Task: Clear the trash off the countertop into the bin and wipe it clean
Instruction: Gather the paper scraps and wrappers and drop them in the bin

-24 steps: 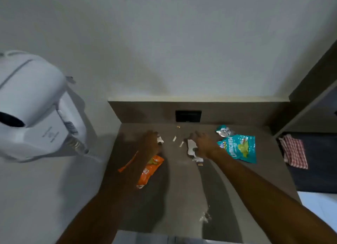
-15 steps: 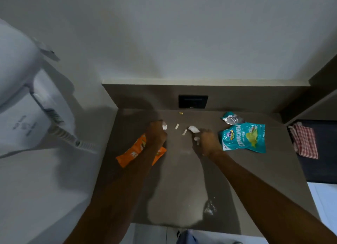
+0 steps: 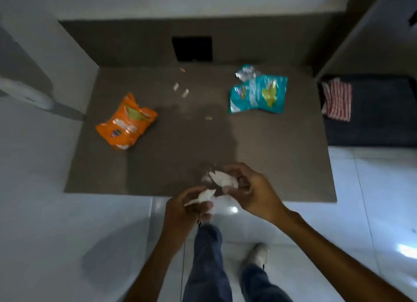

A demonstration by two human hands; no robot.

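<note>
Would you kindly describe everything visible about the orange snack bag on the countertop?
The orange snack bag is a crinkled, glossy foil-like packet with white patches, a green-yellow picture near its top and a small purple logo. It looks flattened and crumpled, lying at a slant on the left part of the brown countertop. Nothing else touches it; both hands are well away at the near edge. Its print is too blurred to read.

both hands are now drawn back from the middle of the desk [image 3: 158, 166] to its near edge. the left hand [image 3: 187, 208] now holds a white paper scrap [image 3: 205, 194], and the right hand [image 3: 250, 188] holds a larger white paper scrap [image 3: 223, 178], lifted off the surface. the orange snack bag [image 3: 126, 122], earlier under the left forearm, now lies uncovered.
</note>
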